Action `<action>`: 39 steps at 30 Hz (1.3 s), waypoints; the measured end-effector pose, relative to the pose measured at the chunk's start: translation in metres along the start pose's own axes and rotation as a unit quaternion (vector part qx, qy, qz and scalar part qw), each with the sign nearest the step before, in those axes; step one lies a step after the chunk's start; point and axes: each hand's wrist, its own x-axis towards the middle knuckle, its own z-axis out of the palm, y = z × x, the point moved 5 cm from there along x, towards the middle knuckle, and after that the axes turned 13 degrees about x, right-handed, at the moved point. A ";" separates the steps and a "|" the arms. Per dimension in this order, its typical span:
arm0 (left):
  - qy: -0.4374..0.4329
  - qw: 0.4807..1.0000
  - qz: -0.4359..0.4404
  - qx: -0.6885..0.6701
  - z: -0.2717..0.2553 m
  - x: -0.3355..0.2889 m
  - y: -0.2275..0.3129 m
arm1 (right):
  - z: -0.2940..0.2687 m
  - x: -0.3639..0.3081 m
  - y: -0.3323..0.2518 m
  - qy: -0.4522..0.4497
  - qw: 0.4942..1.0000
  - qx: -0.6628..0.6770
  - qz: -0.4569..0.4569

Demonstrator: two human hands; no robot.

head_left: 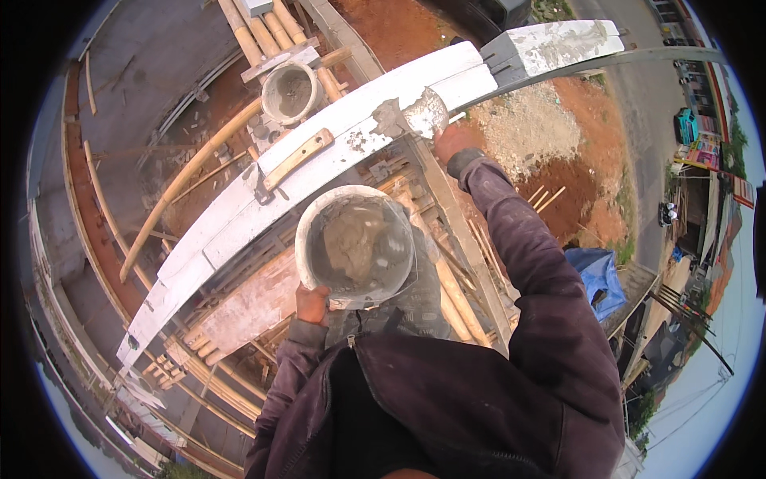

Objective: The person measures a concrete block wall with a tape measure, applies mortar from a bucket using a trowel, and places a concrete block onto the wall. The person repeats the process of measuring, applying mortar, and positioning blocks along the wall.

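- While the person stands high on a bamboo scaffold [239,36], the long white plastered beam [239,211] runs from lower left to upper right, with grey patches of wet mortar near its middle.
- Below it, the round white bucket of grey mortar [355,246] is held against the person's chest, just beneath the beam.
- A second, smaller white bucket with mortar [291,92] stands on a board beyond the beam, well apart from the hands.
- On the beam's face lies a long wooden float with a handle [297,157], touched by no hand.
- At the beam's near edge, the steel trowel loaded with mortar [423,113] presses its blade on the white surface.
- Reaching up from a dark purple sleeve, the right hand [455,142] has its fingers closed round the trowel's handle.
- Lower down, the left hand [311,303] grips the near bucket's rim, its fingers curled tight under the edge.
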 end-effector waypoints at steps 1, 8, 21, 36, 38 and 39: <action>0.005 1.000 -0.013 0.022 -0.004 0.000 0.000 | -0.007 0.004 0.005 0.009 1.000 0.000 -0.001; 0.055 0.996 -0.032 0.065 -0.037 -0.011 -0.011 | -0.006 0.034 0.023 0.053 0.995 0.072 0.054; -0.002 0.999 -0.008 0.033 -0.054 -0.002 -0.002 | 0.082 -0.067 -0.052 -0.061 0.961 0.267 -0.034; -0.021 0.989 -0.101 0.111 -0.104 0.000 -0.005 | 0.185 -0.017 0.003 0.115 0.475 0.852 0.189; 0.003 0.985 -0.112 0.134 -0.120 0.000 -0.008 | 0.207 -0.036 -0.031 0.105 0.472 0.851 0.204; 0.017 0.983 -0.117 0.142 -0.126 0.001 -0.008 | 0.216 -0.051 -0.044 0.094 0.481 0.849 0.199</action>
